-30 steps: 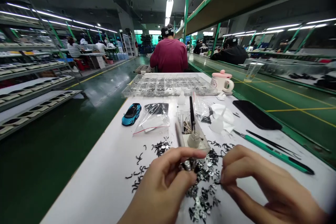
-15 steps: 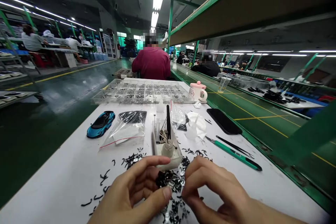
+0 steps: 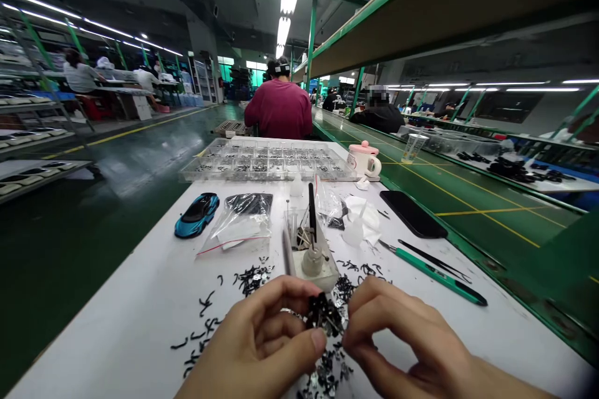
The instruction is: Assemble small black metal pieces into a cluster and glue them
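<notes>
The part (image 3: 322,313), small, dark and glossy in places, is held at the left grip (image 3: 264,340), just above the loose bits (image 3: 327,371) strewn on the bench (image 3: 140,336). Its exact shape cannot be made out.

Handling, as judged: very light, fairly stiff, likely slippery where the surface shines; thin portions might be bent or snapped under a hard squeeze. It is best taken by opposite edges, with fingertip pressure only and the side facing the right grip (image 3: 407,330) left free.

Left grip: moderately parted, the part being spanned by thumb and forefinger; the other fingers are curled in behind. Right grip: narrow, thumb and forefinger set nearly together beside the part. Whether contact is made, or a bit is pinched there, cannot be told.

Surroundings: a box (image 3: 327,280) bearing a jar (image 3: 312,260) is seen just beyond the left grip's fingertips. A green tool (image 3: 440,275) and tweezers (image 3: 435,260) are laid beyond the right grip. Further bits are scattered left of the left grip.
</notes>
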Demonstrator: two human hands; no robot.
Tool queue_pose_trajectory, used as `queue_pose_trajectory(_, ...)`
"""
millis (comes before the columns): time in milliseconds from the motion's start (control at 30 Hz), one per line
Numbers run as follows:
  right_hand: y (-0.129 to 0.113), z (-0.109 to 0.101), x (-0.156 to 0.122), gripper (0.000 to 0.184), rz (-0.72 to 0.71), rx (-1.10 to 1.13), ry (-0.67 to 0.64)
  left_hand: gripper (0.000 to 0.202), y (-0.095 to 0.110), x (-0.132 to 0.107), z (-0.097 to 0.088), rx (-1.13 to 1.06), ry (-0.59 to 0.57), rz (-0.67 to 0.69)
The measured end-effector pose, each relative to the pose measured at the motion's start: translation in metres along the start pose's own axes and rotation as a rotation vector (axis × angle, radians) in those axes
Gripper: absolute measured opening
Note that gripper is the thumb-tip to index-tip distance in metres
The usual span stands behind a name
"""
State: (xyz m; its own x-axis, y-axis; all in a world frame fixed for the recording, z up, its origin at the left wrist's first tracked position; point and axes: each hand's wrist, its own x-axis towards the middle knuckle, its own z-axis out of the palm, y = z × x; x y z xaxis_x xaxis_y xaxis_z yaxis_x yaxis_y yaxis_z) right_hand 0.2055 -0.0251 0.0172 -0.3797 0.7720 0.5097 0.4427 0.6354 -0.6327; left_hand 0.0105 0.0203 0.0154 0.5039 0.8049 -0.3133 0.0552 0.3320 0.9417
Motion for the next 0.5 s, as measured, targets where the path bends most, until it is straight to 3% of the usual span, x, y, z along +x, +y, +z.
queue_pose_trajectory(233,0.0005,0.0001,0.0005,0.016,-0.075,-0.093,0.054,0.029,0.0042,-0.0022,0.0016,-0.037,-0.015,0.025)
queue_pose_trajectory(500,0.0048,0.0019,-0.0086,0.018,-0.070,-0.160,-0.008,0.024,0.0030,-0.0075,0.0038,0.065,-0.043,0.078)
